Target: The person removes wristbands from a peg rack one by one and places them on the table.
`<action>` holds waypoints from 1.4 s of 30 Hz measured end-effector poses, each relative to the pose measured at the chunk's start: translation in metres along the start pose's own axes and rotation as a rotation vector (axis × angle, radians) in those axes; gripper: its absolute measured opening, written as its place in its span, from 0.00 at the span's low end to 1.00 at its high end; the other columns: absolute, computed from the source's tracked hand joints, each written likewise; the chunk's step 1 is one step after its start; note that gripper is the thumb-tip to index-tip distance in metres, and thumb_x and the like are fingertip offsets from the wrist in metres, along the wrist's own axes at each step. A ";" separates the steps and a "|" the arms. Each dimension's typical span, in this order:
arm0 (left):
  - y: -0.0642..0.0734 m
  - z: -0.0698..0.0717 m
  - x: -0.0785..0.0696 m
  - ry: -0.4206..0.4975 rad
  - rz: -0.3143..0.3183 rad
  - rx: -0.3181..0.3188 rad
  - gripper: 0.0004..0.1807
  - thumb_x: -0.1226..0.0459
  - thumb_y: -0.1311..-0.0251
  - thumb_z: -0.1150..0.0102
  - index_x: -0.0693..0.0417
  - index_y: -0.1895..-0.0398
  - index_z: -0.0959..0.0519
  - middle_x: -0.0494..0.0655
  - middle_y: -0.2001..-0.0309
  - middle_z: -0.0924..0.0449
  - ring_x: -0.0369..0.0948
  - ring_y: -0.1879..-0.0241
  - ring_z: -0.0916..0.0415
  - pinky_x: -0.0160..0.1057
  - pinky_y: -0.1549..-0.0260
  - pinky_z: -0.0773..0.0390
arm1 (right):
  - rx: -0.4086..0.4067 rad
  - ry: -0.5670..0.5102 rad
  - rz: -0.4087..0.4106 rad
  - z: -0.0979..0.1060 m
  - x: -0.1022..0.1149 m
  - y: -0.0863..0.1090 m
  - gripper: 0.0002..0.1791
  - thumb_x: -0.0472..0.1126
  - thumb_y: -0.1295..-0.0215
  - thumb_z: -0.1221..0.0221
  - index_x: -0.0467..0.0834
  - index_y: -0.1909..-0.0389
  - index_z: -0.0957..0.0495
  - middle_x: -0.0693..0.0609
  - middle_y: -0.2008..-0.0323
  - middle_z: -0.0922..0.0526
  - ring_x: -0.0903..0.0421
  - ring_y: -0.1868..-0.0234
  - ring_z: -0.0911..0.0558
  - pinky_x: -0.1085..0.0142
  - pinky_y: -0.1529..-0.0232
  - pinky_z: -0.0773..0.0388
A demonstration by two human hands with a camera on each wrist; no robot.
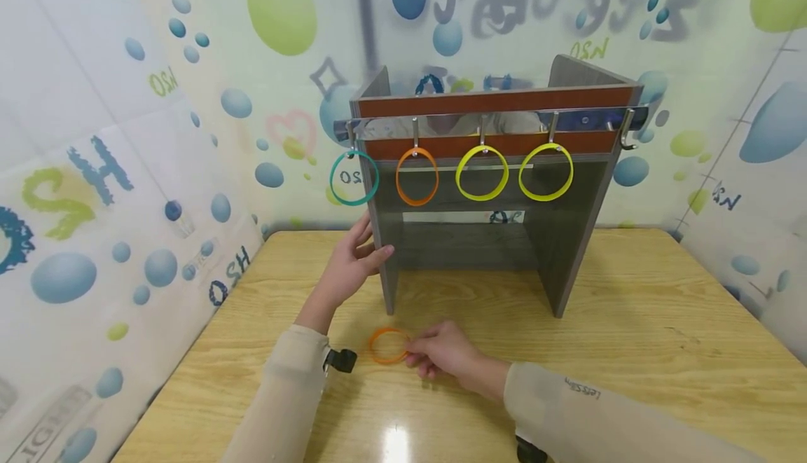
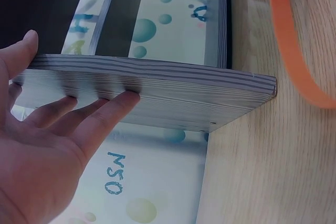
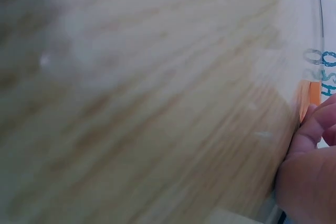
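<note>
My right hand [image 1: 446,351] pinches the right edge of an orange ring [image 1: 389,330] low over the wooden table, in front of a grey stand. In the right wrist view, part of the ring [image 3: 315,93] shows past the fingertips. My left hand [image 1: 356,260] holds the stand's left side panel [image 2: 157,72], thumb at the front edge and fingers against the outer face. On the stand's metal hook rail [image 1: 441,125] hang a teal ring [image 1: 354,204], another orange ring [image 1: 416,202] and two yellow rings, one nearer the middle [image 1: 482,197] and one further right [image 1: 545,198].
At the rail's right end a hook [image 1: 625,134] carries no ring. The wooden table [image 1: 662,351] extends around the stand's legs. Patterned wall sheeting [image 1: 290,99] stands behind and at both sides.
</note>
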State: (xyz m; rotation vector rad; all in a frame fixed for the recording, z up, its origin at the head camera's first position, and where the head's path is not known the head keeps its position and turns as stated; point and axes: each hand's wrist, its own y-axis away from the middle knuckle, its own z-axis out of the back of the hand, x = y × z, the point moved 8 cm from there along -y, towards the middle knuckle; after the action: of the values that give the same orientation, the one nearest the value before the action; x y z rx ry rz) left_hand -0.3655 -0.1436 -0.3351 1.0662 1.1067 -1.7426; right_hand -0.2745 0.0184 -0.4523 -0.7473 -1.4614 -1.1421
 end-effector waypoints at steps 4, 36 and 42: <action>0.000 0.000 0.000 0.000 0.004 -0.004 0.43 0.60 0.23 0.37 0.13 0.17 0.47 0.45 0.15 0.43 0.56 0.24 0.29 0.59 0.43 0.13 | -0.005 0.012 -0.001 0.001 0.000 0.001 0.11 0.36 0.28 0.35 0.30 0.56 0.13 0.51 0.75 0.11 0.65 0.82 0.21 0.76 0.78 0.25; -0.001 -0.001 0.000 0.022 -0.005 0.016 0.43 0.59 0.23 0.37 0.17 0.16 0.47 0.45 0.14 0.44 0.58 0.24 0.29 0.59 0.43 0.13 | -0.621 -0.015 0.766 0.140 0.118 0.088 0.27 0.33 0.27 0.34 0.47 0.31 0.30 0.53 0.60 0.10 0.60 0.82 0.20 0.70 0.79 0.19; 0.000 -0.001 0.000 0.020 -0.002 0.015 0.44 0.60 0.23 0.37 0.16 0.16 0.48 0.45 0.14 0.45 0.58 0.23 0.30 0.60 0.43 0.14 | -0.717 -0.123 0.938 0.170 0.150 0.107 0.30 0.34 0.27 0.34 0.44 0.29 0.34 0.53 0.54 0.10 0.59 0.82 0.20 0.71 0.76 0.17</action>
State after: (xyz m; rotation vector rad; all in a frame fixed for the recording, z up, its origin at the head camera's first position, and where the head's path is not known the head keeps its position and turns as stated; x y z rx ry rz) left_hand -0.3659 -0.1431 -0.3355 1.0937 1.1088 -1.7485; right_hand -0.2722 0.1932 -0.2722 -1.7824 -0.5752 -0.8377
